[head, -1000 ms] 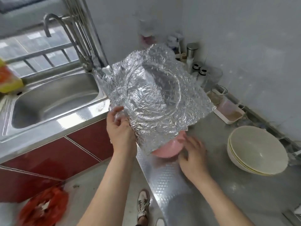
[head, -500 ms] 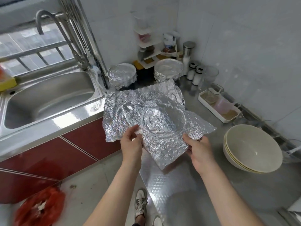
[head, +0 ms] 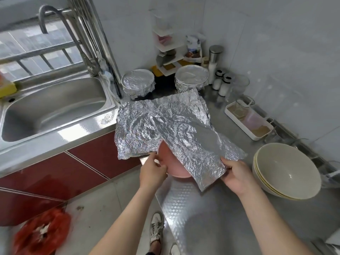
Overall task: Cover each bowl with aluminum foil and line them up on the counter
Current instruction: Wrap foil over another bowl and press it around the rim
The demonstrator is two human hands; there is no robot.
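Your left hand is curled against the near-left rim of the pink bowl, fingers bent round its edge just where the foil's near border stops. Your right hand pinches the near-right edge of the foil sheet, thumb on top and fingers tucked underneath. The crumpled sheet spreads out beyond both hands and drapes over most of the bowl, leaving only a pink crescent bare between your two hands; a round impression shows in the foil ahead of your left hand. The bowl sits on the counter at its front edge, directly ahead of your left hand and just inside your right. Well beyond the sheet, against the wall, stands one foil-covered bowl ahead of your left hand and a second foil-covered bowl ahead of your right, apart from each other. Just outside your right hand, near it but not touching, is a stack of cream bowls, uncovered and nested. Farther out past your left hand lies the steel sink. Ahead of the stack, beyond your right hand, a white tray sits along the wall.
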